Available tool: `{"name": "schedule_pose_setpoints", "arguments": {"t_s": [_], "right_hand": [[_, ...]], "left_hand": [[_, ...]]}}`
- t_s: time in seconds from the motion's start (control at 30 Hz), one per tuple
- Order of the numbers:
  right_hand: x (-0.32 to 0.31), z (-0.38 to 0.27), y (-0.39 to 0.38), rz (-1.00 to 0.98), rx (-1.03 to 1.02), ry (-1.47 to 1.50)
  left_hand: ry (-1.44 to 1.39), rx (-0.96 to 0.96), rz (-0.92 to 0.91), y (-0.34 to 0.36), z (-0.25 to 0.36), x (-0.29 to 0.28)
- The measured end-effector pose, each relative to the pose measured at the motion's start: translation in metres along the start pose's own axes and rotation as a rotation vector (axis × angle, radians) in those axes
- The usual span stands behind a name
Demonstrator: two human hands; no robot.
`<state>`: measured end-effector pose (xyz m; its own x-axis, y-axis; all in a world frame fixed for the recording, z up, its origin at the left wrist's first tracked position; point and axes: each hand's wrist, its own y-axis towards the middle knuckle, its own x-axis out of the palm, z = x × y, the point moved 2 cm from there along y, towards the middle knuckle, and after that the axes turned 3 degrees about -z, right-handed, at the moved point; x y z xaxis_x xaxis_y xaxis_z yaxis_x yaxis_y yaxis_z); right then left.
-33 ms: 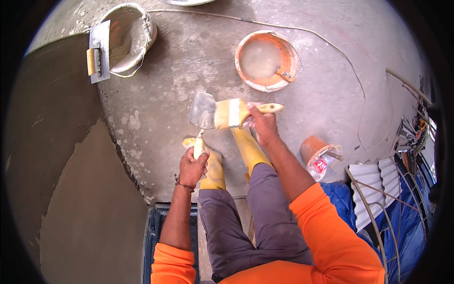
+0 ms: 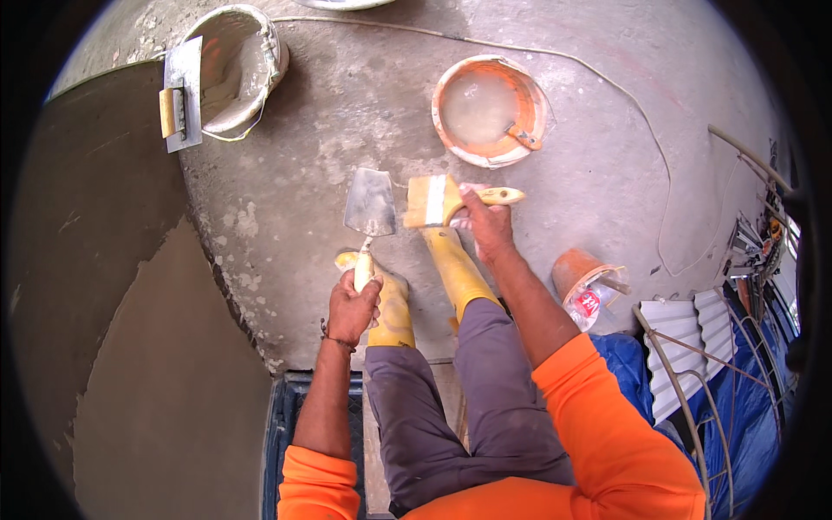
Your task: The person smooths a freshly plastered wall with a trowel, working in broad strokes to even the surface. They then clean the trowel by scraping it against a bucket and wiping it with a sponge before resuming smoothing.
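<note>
My left hand [image 2: 352,308] is closed round the pale handle of a trowel [image 2: 370,204], its grey blade pointing away from me. In my right hand [image 2: 487,227] is a wide flat paintbrush [image 2: 426,201] with a white band and a wooden handle. Its yellowish bristles point left toward the trowel blade, with a small gap between them. Both tools are held above my yellow boots [image 2: 458,269]. Beyond the brush stands an orange-lined bucket [image 2: 444,139] of cloudy water, with an orange-handled tool [image 2: 523,136] at its inner right side.
A mortar-smeared bucket [image 2: 276,65] stands far left, a plastering trowel [image 2: 184,95] across its rim. Wet grey plaster [image 2: 165,373] covers the surface at left. A small orange bucket [image 2: 574,267], a cable [image 2: 598,74], blue tarpaulin [image 2: 620,364] and metal rods [image 2: 672,373] lie right.
The paintbrush in my right hand has shifted slightly right, away from the trowel blade it overlapped. The trowel in my left hand has barely moved.
</note>
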<state>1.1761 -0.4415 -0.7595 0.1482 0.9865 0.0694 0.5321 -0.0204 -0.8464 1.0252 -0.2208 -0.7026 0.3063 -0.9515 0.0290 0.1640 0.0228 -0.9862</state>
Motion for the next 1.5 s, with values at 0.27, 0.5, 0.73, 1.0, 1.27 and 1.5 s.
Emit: {"name": "schedule_pose_setpoints", "arguments": {"t_s": [0.27,0.5,0.73,1.0,1.27,1.5], "right_hand": [[0.011,0.009,-0.003,-0.193,0.028,-0.189],[0.02,0.009,0.002,-0.178,0.097,0.045],[0.029,-0.013,0.072,-0.359,-0.062,-0.451],[0.004,-0.033,0.051,-0.115,-0.987,-0.854],[-0.028,-0.024,0.123,-0.043,-0.876,-1.19],[-0.066,-0.025,0.14,0.183,-0.842,-1.806]], "left_hand": [[0.036,0.001,-0.024,0.005,0.0,0.002],[0.028,0.028,-0.007,0.003,0.004,-0.004],[0.496,0.219,0.009,-0.008,-0.021,-0.035],[0.131,0.029,-0.003,-0.026,-0.047,-0.037],[0.072,-0.017,0.031,-0.022,-0.063,-0.014],[0.082,-0.018,0.043,-0.028,-0.062,-0.009]]}}
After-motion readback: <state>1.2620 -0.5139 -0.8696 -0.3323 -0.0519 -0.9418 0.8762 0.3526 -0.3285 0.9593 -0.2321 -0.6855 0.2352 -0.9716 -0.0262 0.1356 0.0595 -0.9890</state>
